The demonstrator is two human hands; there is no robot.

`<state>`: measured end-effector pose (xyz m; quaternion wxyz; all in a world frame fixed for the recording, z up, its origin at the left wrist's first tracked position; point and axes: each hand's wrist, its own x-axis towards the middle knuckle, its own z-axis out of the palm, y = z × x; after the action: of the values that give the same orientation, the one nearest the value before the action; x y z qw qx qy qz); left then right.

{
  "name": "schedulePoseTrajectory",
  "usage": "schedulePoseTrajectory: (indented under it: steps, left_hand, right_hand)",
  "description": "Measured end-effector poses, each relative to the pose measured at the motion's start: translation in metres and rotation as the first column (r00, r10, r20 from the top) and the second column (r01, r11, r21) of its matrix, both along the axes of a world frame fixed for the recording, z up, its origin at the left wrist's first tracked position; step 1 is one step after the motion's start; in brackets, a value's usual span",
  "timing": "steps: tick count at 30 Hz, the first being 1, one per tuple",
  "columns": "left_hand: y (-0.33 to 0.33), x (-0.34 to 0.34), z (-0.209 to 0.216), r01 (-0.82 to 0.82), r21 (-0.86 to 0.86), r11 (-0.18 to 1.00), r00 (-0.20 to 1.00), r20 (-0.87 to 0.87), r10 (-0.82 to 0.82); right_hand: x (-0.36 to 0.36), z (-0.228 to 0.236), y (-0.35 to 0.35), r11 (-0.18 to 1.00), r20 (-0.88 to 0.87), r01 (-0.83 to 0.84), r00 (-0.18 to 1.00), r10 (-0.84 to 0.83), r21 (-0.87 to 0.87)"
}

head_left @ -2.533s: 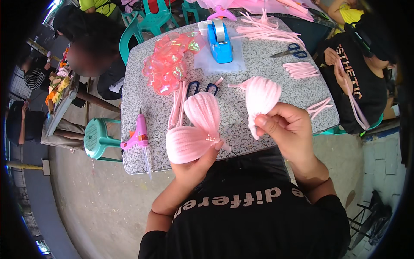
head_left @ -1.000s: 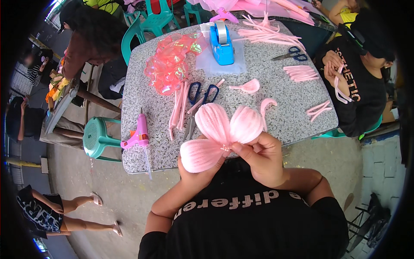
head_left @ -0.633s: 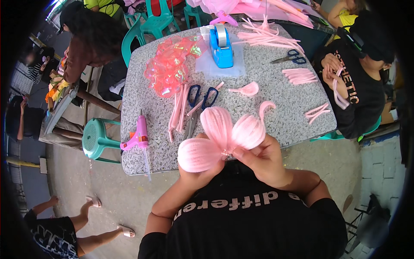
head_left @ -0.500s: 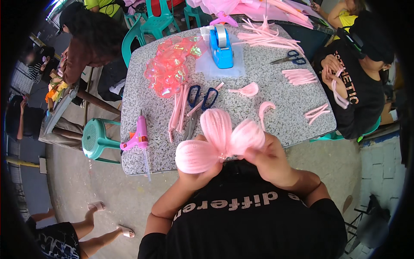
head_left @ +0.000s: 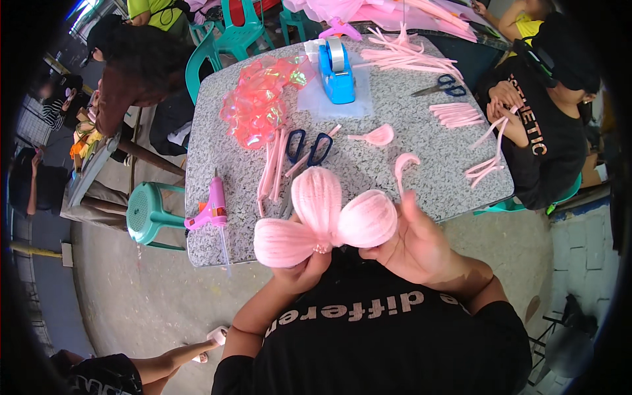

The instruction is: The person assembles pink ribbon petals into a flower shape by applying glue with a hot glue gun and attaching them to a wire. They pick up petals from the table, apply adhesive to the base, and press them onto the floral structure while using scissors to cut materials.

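Just over the table's near edge, a pink fuzzy flower (head_left: pixel 316 201) made of pipe cleaners shows three rounded petals and a beaded-looking center. My left hand (head_left: pixel 299 270) grips it from below, around the base and the left petal, its fingers partly hidden. Beside the right petal, my right hand (head_left: pixel 421 247) is open with the thumb raised apart; its fingertips go under that petal and seem to touch it. Beyond the flower lie a loose pink petal (head_left: pixel 380 135) and a curved pink piece (head_left: pixel 401 172).
On the speckled table (head_left: pixel 243 178) are dark-handled scissors (head_left: pixel 318 150), a pink glue gun (head_left: pixel 214 209), a blue tape dispenser (head_left: pixel 339 82), iridescent pink wrap (head_left: pixel 253 108) and pink pipe cleaners (head_left: pixel 455 114). A co-worker (head_left: pixel 546 112) sits at right. A green stool (head_left: pixel 148 210) stands left.
My right hand has loosened from the right petal and opened, thumb lifting. The flower has shifted slightly left and turned its center into view. The co-worker's pink strips have come down toward the table.
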<state>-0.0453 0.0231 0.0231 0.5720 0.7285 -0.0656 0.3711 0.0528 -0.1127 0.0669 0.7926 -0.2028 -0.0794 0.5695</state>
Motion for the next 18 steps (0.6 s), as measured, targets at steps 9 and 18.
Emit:
schedulePoseTrajectory:
  steps: [9, 18]
  left_hand:
    - [-0.002, 0.0, 0.012, -0.067, 0.153, 0.986, 0.993, -0.088, 0.081]
    - [-0.005, 0.003, 0.013, -0.051, 0.024, 0.998, 0.973, -0.225, 0.055]
  right_hand:
    - [-0.005, -0.016, 0.006, 0.96, 0.827, 0.278, 0.53, -0.188, 0.04]
    - [-0.007, -0.024, 0.006, 0.916, 0.804, 0.401, 0.543, -0.24, 0.003]
